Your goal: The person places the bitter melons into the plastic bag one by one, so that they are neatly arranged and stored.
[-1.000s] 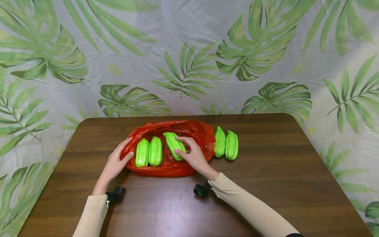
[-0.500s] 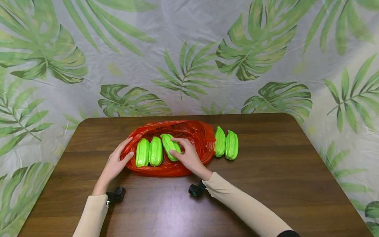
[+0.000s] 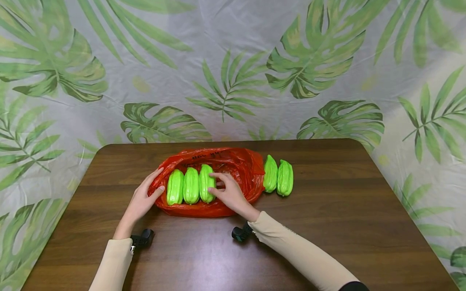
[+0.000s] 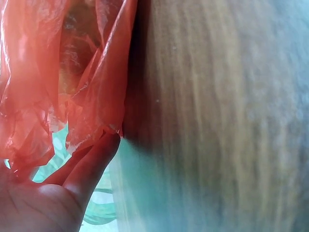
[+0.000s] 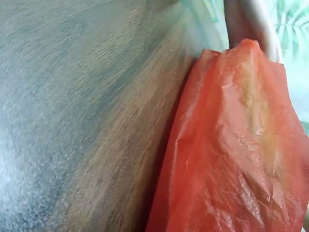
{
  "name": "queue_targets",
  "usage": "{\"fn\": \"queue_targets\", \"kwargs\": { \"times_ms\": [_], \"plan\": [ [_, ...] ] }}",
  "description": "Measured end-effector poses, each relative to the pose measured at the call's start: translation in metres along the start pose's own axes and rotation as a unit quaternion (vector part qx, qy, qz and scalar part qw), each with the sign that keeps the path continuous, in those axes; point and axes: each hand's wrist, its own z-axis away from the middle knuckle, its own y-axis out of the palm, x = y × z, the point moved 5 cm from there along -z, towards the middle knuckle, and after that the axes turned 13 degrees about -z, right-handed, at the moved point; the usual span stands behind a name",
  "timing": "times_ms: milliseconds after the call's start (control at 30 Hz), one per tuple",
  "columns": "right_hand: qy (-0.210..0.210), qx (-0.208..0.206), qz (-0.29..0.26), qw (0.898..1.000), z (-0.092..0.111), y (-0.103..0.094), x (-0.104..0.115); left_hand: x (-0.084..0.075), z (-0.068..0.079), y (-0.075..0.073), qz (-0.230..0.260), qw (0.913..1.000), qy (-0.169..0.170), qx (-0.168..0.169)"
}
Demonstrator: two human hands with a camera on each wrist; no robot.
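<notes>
An orange-red plastic bag [image 3: 211, 209] lies on its side, its mouth spread wide. Within it, three bright green, long ridged fruits stand side by side: the left one [image 3: 175, 188], the middle one [image 3: 191, 186] and the right one [image 3: 206, 184]. My left hand [image 3: 143, 196] holds the bag's left rim between fingers and thumb; in the left wrist view thin red film hangs at the fingers [image 4: 99, 162]. My right hand [image 3: 231, 194] touches the right fruit's side with fingertips and thumb slightly bent. The right wrist view shows mostly the bag's outside [image 5: 231, 145].
Two more green ridged fruits, a nearer-to-bag one [image 3: 270, 174] and an outer one [image 3: 285, 178], lie against the bag's right end. Everything rests on a brown wooden table [image 3: 346, 210], with a leaf-patterned cloth [image 3: 233, 72] behind.
My right hand has moved left with the third fruit. That fruit has turned from tilted to upright and sits against the middle one. The left hand has stayed in place.
</notes>
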Motion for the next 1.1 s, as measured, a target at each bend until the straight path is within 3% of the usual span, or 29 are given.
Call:
{"fn": "queue_targets", "kwargs": {
  "times_ms": [567, 1100],
  "plan": [
    [-0.001, 0.015, -0.001, 1.000, 0.000, -0.006, 0.000, 0.001, 0.000, 0.001, -0.002, 1.0000, 0.004, -0.005],
    [-0.005, -0.003, -0.073, 0.997, 0.007, -0.042, 0.017, 0.003, -0.001, 0.001, -0.002, 0.9999, 0.007, -0.008]
  ]
}}
